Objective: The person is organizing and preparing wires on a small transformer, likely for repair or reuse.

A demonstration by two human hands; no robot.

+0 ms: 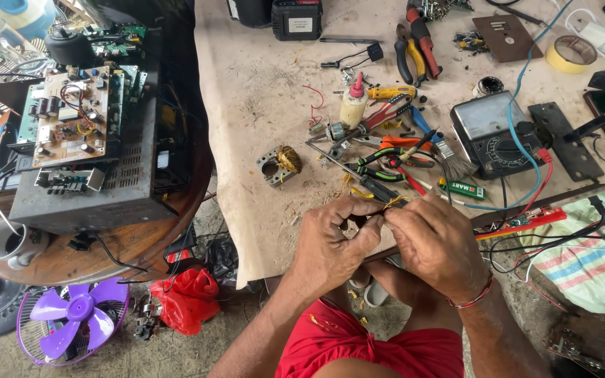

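The left hand (330,241) and right hand (434,241) meet fingertip to fingertip at the near edge of the table (260,126), both pinched tight on a small yellow-wrapped part (390,203) held between them; most of it is hidden by the fingers. A thin red cord bracelet (472,299) circles the right wrist. Just beyond the hands lie green-handled pliers (376,162) and an orange-handled tool (404,143) on the worn, dusty tan surface. Further left sits a square grey metal motor stator with copper winding (278,164). To the right rests a grey analogue multimeter (491,133) with red and blue leads. On a round wooden stand at far left, a grey perforated metal chassis (106,175) carries a bare beige circuit board (71,115).
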